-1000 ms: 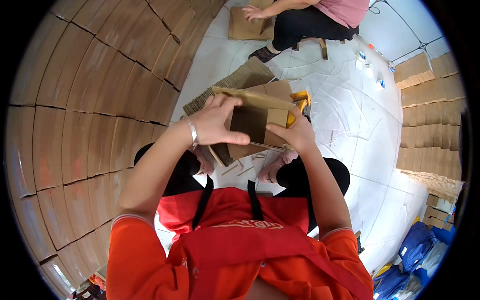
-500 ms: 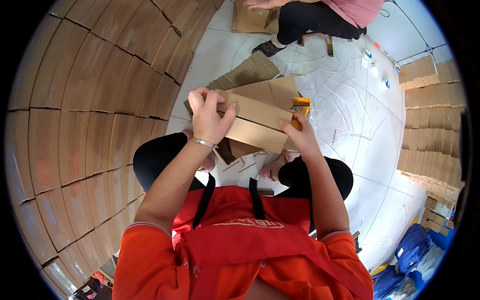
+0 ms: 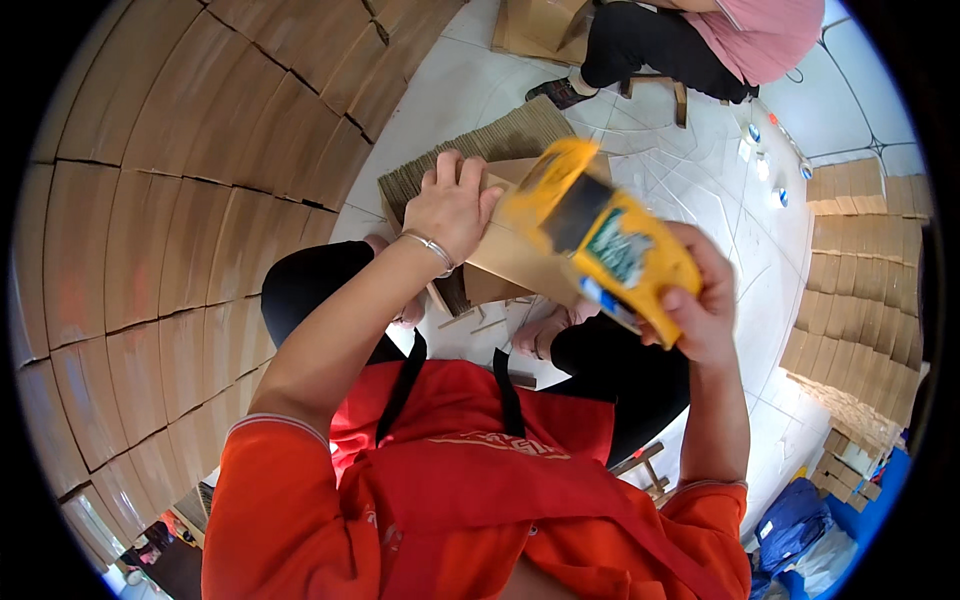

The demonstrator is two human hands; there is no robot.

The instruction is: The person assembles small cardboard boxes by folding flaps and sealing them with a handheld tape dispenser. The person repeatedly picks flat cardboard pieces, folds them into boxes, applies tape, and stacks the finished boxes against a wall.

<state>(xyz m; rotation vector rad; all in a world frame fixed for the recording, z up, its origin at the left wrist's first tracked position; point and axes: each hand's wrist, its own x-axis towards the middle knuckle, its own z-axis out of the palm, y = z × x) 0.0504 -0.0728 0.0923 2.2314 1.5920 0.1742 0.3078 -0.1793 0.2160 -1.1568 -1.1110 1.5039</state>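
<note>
Between my knees sits a brown cardboard box (image 3: 520, 252), its upper side partly covered from view. My left hand (image 3: 447, 212) grips the box's left end, fingers bent over the edge. In my right hand (image 3: 702, 300) is a yellow tape dispenser (image 3: 625, 248), held by its body and slightly smeared by motion. The dispenser's front end hangs over the right part of the box, hiding it; whether the two touch I cannot tell. Just beyond the box lies a stack of flattened cardboard sheets (image 3: 515, 130).
Stacked cartons (image 3: 150, 250) form a wall along my left. Bundled cardboard pieces (image 3: 860, 290) are piled at the right, with a blue bag (image 3: 790, 525) nearer. At the far side another person (image 3: 670, 50) sits on a wooden stool (image 3: 680, 100). Tape rolls (image 3: 780, 197) lie on the floor.
My right hand has left the box's right end and taken up the yellow tape dispenser from beside it, lifting it over the box. My left hand stays on the box's left end.
</note>
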